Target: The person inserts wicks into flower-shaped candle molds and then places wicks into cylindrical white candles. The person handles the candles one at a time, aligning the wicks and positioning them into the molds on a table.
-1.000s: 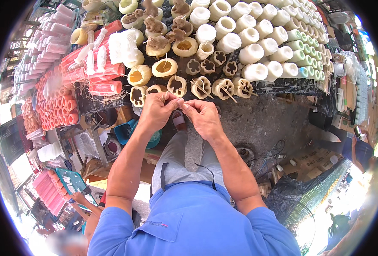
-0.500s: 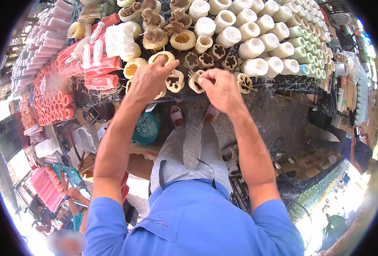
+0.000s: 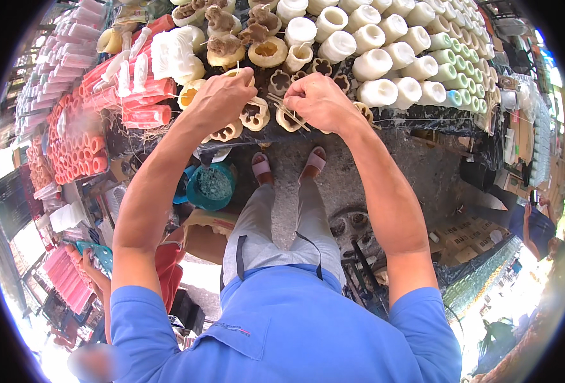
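Observation:
My right hand (image 3: 324, 103) is over the near edge of a black-covered table. Its fingers are curled and pinched just above thin wooden sticks (image 3: 285, 107), which slant across a cream mould (image 3: 289, 120) with a dark opening. Whatever is in that pinch is too small to make out. To the left, my left hand (image 3: 220, 97) is bent over other cream moulds, its fingertips drawn together beside a yellow-filled mould (image 3: 190, 93); what they hold is hidden. Between the hands stands a cream mould with a flower-shaped opening (image 3: 254, 115).
Rows of white cylinders (image 3: 378, 93) and pale green ones (image 3: 452, 71) fill the table's right side. Red tubes (image 3: 148, 116) lie at left. Below the table are a teal bucket (image 3: 211, 187) and a cardboard box (image 3: 209, 236). Other people are at both sides.
My right hand has moved up and left a little. The sticks now slant across the mould beneath it. My left hand has drawn back slightly leftward, its fingers more curled.

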A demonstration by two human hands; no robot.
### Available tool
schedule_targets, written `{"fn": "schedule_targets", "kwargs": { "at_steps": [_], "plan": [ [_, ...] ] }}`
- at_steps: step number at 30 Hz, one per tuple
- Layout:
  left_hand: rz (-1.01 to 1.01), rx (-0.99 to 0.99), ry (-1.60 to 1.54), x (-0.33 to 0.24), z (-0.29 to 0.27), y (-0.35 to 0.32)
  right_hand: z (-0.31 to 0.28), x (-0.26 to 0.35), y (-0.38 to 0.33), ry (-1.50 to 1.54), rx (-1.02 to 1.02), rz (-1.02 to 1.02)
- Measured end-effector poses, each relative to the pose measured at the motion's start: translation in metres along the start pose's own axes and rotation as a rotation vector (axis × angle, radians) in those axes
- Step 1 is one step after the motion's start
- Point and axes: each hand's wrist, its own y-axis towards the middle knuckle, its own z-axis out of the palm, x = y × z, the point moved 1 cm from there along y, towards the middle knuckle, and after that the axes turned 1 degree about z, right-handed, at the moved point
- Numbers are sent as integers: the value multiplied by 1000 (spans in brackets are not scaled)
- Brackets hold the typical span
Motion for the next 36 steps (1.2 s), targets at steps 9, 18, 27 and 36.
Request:
{"fn": "schedule_targets", "kwargs": {
  "at_steps": [9, 18, 27, 36],
  "plan": [
    [-273, -116, -361, -2, 15, -24, 29, 15, 50, -390, 183, 13],
    [-312, -191, -398, -4, 25, -32, 37, 30, 63, -494, 264, 31],
    [-474, -150, -718, -11, 20, -31, 45, 28, 74, -529, 280, 16],
    [-612, -69, -886, -15, 8, -29, 61, 15, 60, -516, -56, -163]
  ]
}}
